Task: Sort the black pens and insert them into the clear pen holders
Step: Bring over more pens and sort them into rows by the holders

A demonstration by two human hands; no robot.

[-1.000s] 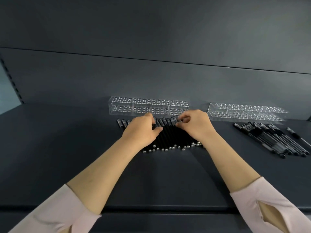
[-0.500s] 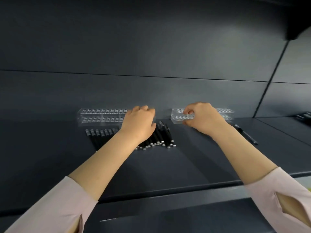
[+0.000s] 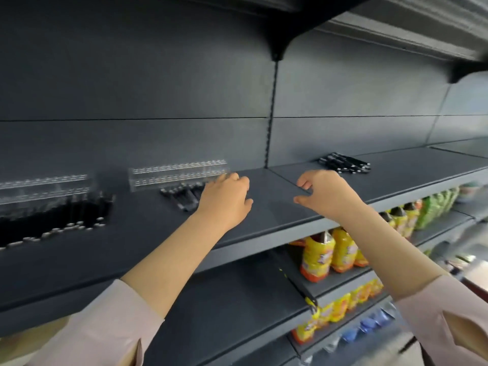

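1. Locate the task items on the dark grey metal shelf (image 3: 148, 223). Two clear perforated plastic pen holders stand along its back: the left-hand holder (image 3: 45, 187) and the second holder (image 3: 177, 174). No pen visibly stands in either, though blur limits this reading.
2. Note the black pens, which lie flat in three groups.
   - A wide row (image 3: 52, 215) lies just in front of the left-hand holder.
   - A smaller group (image 3: 182, 195) lies just in front of the second holder.
   - A loose pile (image 3: 343, 163) lies well to the right, with no holder beside it.
   - Judge the first two groups as staged before their holders to keep the insertion reach short.
3. Check your left hand (image 3: 227, 198). It sits at the right end of the smaller group, near the right end of the second holder. The fingers curl downward and the fingertips are hidden behind the knuckles. You cannot tell whether it grips a pen.
4. Check your right hand (image 3: 327, 192). It hovers over bare shelf between the second holder and the loose pile. Thumb and forefinger stand apart, the other fingers curl loosely, and it holds nothing. This posture suits a reach toward the loose pile.
5. Compare with half a second ago.
   - The left hand then lay over the wide row, and the right hand touched the near end of the second holder.
   - Both hands have moved one station to the right.
   - The view has swung right, so the yellow plastic drink bottles (image 3: 317, 254) on the lower shelf now appear.
6. Treat insertion as not yet begun.
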